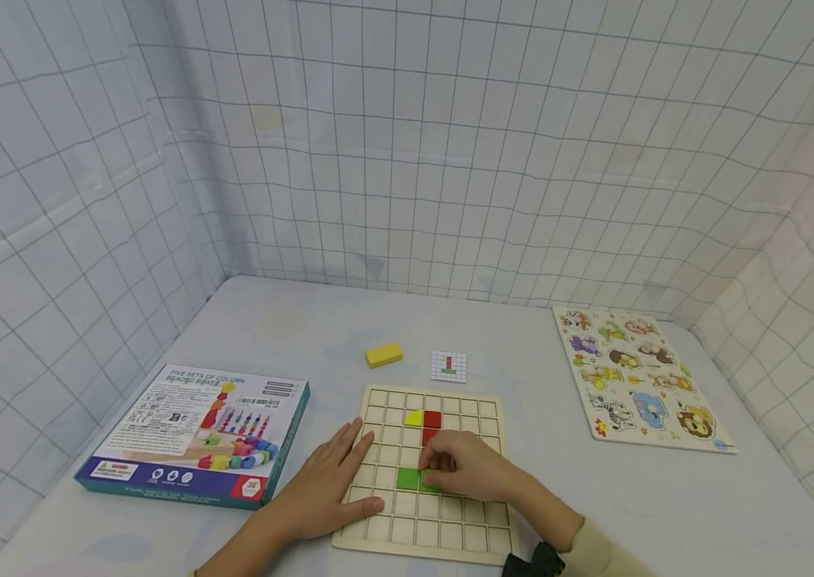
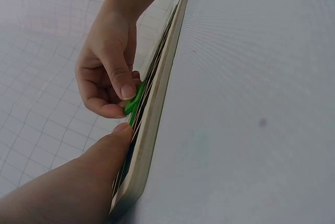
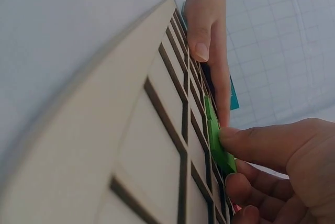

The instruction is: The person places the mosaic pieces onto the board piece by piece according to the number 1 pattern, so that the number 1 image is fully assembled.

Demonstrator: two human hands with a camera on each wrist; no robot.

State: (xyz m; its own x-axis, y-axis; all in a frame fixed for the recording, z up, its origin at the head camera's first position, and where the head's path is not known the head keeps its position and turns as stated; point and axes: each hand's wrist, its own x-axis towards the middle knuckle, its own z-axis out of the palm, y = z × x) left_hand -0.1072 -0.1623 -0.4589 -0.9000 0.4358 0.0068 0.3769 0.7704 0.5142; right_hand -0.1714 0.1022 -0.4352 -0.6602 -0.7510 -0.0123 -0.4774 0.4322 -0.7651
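A wooden grid board (image 1: pixel 421 551) lies on the table in the head view. My left hand (image 1: pixel 324 485) rests flat on its left side, fingers and thumb extended. Over the board's middle, my right hand (image 1: pixel 475 469) pinches a green square tile (image 3: pixel 222 153) between thumb and curled fingers, low at the grid. Another green tile (image 1: pixel 408 478) sits in the cell just left of it. Farther up the board are a yellow tile (image 1: pixel 414 417) and a red tile (image 1: pixel 432 419); more red below is partly hidden by my right hand.
Beyond the board lie a yellow block (image 1: pixel 384 355) and a small pattern card (image 1: pixel 449 366). A flat boxed bead set (image 1: pixel 198 433) is at the left, an animal puzzle board (image 1: pixel 641 381) at the right. Grid-patterned cloth walls (image 1: pixel 450 160) enclose the table's back and sides.
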